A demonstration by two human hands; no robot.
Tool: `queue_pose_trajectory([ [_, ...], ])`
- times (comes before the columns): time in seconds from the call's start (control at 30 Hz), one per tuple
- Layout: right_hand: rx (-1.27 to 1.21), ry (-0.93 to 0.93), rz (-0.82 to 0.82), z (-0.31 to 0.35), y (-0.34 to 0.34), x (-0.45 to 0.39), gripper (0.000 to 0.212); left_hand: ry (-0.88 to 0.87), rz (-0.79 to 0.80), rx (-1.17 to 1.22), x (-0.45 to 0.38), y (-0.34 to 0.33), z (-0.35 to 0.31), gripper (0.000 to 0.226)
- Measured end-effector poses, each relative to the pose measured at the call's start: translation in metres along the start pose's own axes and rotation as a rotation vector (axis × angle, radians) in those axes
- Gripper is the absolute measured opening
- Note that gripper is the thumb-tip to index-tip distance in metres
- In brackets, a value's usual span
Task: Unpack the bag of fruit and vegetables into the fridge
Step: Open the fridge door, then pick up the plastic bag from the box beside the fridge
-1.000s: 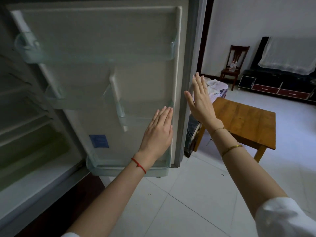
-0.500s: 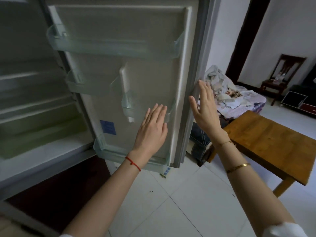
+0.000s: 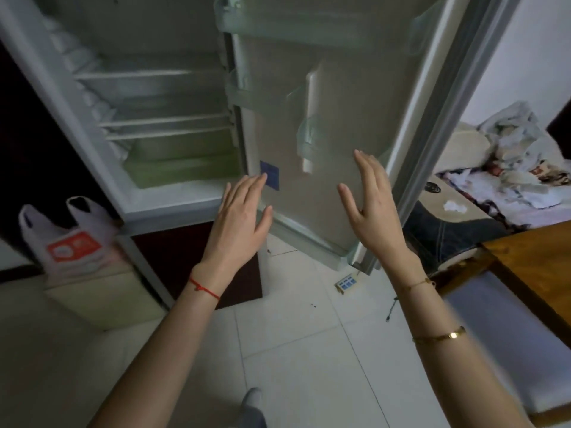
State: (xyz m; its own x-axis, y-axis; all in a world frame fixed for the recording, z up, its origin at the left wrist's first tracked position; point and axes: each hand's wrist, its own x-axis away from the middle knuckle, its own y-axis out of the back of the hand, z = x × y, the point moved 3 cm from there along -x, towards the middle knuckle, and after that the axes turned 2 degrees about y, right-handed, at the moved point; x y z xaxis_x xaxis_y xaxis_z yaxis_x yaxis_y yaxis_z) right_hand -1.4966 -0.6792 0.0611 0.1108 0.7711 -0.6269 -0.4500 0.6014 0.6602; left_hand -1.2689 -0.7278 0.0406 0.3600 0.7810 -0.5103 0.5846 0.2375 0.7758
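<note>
The fridge [image 3: 160, 205] stands open, showing bare shelves and a greenish drawer [image 3: 182, 162] at the bottom. Its door [image 3: 333, 125] swings out to the right, with clear door bins. A white plastic bag [image 3: 72, 242] with a red print sits on a pale box at the lower left, beside the fridge. My left hand [image 3: 241, 217] is held flat with fingers apart in front of the door's lower edge. Nothing is held by my right hand [image 3: 374, 205], which hovers open before the door's inner face.
A wooden table [image 3: 537, 273] stands at the right. Behind it a bed or sofa carries crumpled cloth and papers [image 3: 506, 168]. A small power strip [image 3: 347, 282] lies on the white tiled floor under the door. My foot [image 3: 253, 403] shows at the bottom.
The view has swung left and down, bringing the fridge interior and the bag into sight. Both hands have dropped lower and stayed open.
</note>
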Motion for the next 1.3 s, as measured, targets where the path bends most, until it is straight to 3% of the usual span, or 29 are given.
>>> queue_pose_trajectory([
  [0.73,-0.318,0.246,0.499,0.153,-0.155,0.069,0.054,0.592,-0.115,-0.194,0.218,0.123,0.13,0.05],
  [1.3,-0.442,0.305,0.653,0.323,-0.318,0.04,0.056,0.765,-0.187,-0.219,0.262,0.22,0.302,0.049],
])
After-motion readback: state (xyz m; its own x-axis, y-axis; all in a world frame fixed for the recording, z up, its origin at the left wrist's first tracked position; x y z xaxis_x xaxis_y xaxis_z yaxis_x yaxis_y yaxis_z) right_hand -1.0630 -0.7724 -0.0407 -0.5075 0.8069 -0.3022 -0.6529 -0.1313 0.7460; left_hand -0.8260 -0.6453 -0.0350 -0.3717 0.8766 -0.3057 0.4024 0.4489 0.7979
